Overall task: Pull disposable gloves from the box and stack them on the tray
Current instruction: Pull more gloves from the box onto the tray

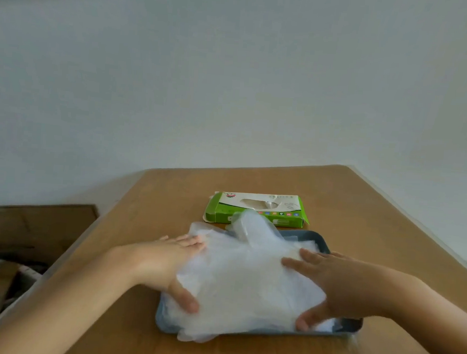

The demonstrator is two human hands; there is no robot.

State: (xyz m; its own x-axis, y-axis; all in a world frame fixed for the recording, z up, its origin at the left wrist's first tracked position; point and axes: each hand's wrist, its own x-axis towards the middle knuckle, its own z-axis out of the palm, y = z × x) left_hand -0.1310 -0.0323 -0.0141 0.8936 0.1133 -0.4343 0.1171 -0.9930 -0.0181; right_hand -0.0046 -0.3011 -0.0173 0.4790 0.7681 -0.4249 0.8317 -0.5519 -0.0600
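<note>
I note left hand (165,263) and right hand (342,286) flat, fingers straight, pressing the glove stack (241,282) on the tray (353,326). Box (255,209) lies at 12 o'clock of tray, on the worktop (368,214).

Soft, dim daylight (slightly blurred overall), wide-angle edge distortion.

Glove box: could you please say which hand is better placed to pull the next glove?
Right hand, narrowly: like the left hand it presses the glove stack, but sits nearer the box opening.
</note>
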